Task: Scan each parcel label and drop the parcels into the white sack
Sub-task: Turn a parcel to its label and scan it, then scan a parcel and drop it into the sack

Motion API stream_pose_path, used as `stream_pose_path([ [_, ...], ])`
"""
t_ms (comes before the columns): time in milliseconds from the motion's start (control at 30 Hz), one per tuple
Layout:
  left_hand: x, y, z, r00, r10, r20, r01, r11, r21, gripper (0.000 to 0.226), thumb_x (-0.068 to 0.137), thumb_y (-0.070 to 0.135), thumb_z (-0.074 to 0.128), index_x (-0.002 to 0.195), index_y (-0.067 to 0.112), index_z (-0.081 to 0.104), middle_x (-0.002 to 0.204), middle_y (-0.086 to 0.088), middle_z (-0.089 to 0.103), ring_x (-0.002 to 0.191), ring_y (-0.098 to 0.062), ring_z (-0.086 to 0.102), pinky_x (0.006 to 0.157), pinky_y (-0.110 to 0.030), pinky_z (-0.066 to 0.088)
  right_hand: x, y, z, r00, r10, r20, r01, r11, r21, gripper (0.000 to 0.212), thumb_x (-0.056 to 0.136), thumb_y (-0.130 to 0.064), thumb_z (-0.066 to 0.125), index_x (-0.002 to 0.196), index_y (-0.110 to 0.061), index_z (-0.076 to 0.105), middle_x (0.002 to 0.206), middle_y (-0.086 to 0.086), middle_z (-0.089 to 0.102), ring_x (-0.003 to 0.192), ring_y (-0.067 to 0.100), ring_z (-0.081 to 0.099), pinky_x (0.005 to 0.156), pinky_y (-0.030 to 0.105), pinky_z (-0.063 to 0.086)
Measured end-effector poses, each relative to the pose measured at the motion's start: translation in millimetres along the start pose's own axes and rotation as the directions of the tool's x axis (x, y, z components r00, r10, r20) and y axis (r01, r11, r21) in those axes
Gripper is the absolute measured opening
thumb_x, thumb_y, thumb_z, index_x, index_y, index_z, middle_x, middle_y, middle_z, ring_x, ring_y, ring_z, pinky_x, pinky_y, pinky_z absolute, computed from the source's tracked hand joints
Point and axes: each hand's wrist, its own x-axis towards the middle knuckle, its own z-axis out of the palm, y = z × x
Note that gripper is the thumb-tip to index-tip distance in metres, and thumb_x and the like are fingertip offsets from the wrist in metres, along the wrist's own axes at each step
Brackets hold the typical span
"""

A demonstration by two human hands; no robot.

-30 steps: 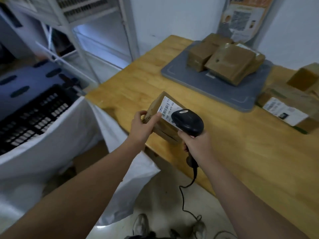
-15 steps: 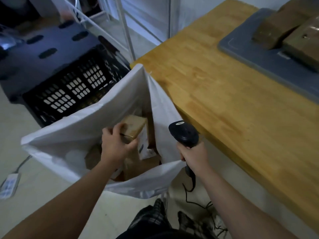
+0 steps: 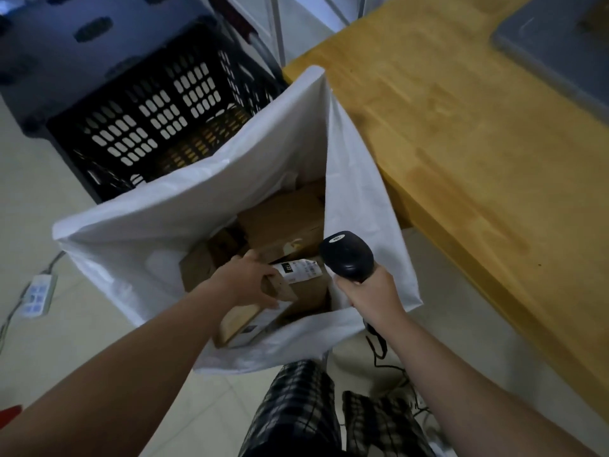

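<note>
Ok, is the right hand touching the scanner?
Touching. The head view shows the right hand with its fingers wrapped around the handle of the scanner, whose black head sticks out above the fist.

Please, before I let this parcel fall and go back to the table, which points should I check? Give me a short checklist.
1. The parcel is inside the white sack: ok, it is above the other parcels.
2. The sack mouth is open: ok.
3. The left hand has released the parcel: not ok, it grips it.
4. The right hand holds the barcode scanner: ok.
5. The cable is free of the feet: cannot tell.
</note>
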Motion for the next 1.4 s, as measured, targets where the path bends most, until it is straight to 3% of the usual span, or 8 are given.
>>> stream_pose_path([
  [133, 8.4, 2.5, 2.8, 0.999, -0.008, 0.041, 0.004, 0.995, 0.104, 0.073, 0.074, 0.068, 0.066, 0.135, 0.034, 0.046, 0.126, -0.002, 0.042, 0.106, -0.022, 0.051, 0.091, -0.036, 0.049, 3.1, 11.6, 20.3, 0.998, 0.003, 0.07, 0.001, 0.998, -0.056, 0.016, 0.08, -0.019, 0.073, 0.076, -0.022, 0.058, 0.066, -0.003, 0.061, 0.071, 0.014, 0.062, 0.059, 0.022, 0.043],
  [233, 9.9, -2.4, 5.2, 0.99, -0.137, 0.012, 0.136, 0.987, 0.086, 0.076, 0.076, 0.07, 0.06, 0.135, 0.026, 0.042, 0.131, -0.01, 0.042, 0.11, -0.027, 0.052, 0.089, -0.038, 0.048, 2.7, 19.9, 32.2, 0.994, 0.02, 0.11, -0.011, 0.996, -0.085, 0.014, 0.079, -0.022, 0.073, 0.083, -0.017, 0.061, 0.074, 0.003, 0.066, 0.078, 0.019, 0.065, 0.064, 0.025, 0.049],
  [433, -1.5, -17.6, 1.0, 0.881, -0.348, -0.321, 0.304, 0.936, -0.18, 0.086, 0.081, 0.072, 0.05, 0.141, 0.015, 0.027, 0.135, -0.02, 0.031, 0.125, -0.041, 0.036, 0.097, -0.047, 0.04, 2.7, 25.1, 37.2, 0.995, 0.014, 0.095, -0.007, 0.997, -0.082, 0.016, 0.078, -0.024, 0.074, 0.083, -0.019, 0.059, 0.072, 0.003, 0.064, 0.076, 0.023, 0.066, 0.068, 0.034, 0.054],
  [567, 4.6, -25.1, 23.5, 0.899, -0.429, -0.088, 0.392, 0.877, -0.277, 0.092, 0.08, 0.065, 0.061, 0.146, 0.015, 0.02, 0.134, -0.02, 0.034, 0.119, -0.038, 0.048, 0.089, -0.042, 0.047, 6.2, 19.1, 38.7, 0.997, -0.003, 0.074, 0.008, 0.998, -0.066, 0.016, 0.079, -0.023, 0.074, 0.08, -0.021, 0.058, 0.07, 0.002, 0.062, 0.075, 0.024, 0.065, 0.064, 0.031, 0.05],
  [667, 13.0, -20.1, 39.9, 0.911, -0.411, 0.046, 0.413, 0.902, -0.123, 0.084, 0.088, 0.057, 0.058, 0.149, 0.013, 0.021, 0.135, -0.017, 0.047, 0.119, -0.032, 0.053, 0.089, -0.038, 0.047, 7.9, 18.5, 38.5, 0.997, -0.023, 0.074, 0.028, 0.998, -0.061, 0.02, 0.079, -0.022, 0.073, 0.089, -0.024, 0.057, 0.066, -0.001, 0.061, 0.068, 0.019, 0.063, 0.058, 0.026, 0.046],
  [933, 14.2, 21.2, -9.1, 0.936, -0.134, -0.325, 0.159, 0.986, 0.052, 0.044, 0.094, 0.041, 0.054, 0.127, 0.013, 0.047, 0.123, -0.012, 0.049, 0.114, -0.03, 0.048, 0.085, -0.039, 0.045, 7.0, 17.6, 16.5, 0.998, 0.008, 0.055, -0.003, 0.996, -0.091, 0.017, 0.078, -0.025, 0.074, 0.086, -0.017, 0.061, 0.072, 0.006, 0.066, 0.075, 0.026, 0.068, 0.068, 0.037, 0.056],
  [1167, 1.8, 86.9, -66.1, 0.806, 0.149, -0.572, -0.035, 0.978, 0.206, 0.033, 0.097, 0.034, 0.047, 0.122, 0.013, 0.048, 0.12, -0.01, 0.05, 0.112, -0.03, 0.049, 0.084, -0.039, 0.043, -5.0, -7.0, -51.3, 0.989, -0.025, -0.146, 0.025, 1.0, 0.001, 0.02, 0.08, -0.019, 0.073, 0.072, -0.02, 0.055, 0.06, 0.0, 0.058, 0.061, 0.02, 0.061, 0.059, 0.028, 0.045],
  [1400, -10.6, 224.7, -122.7, 0.678, 0.434, -0.593, -0.227, 0.891, 0.392, 0.035, 0.098, 0.031, 0.046, 0.128, 0.013, 0.044, 0.122, -0.009, 0.05, 0.113, -0.029, 0.047, 0.085, -0.037, 0.042, -38.5, 3.7, -180.1, 0.906, 0.038, -0.422, 0.021, 0.991, 0.133, 0.019, 0.083, -0.018, 0.071, 0.079, -0.001, 0.064, 0.058, 0.005, 0.053, 0.053, 0.019, 0.052, 0.058, 0.031, 0.04],
])
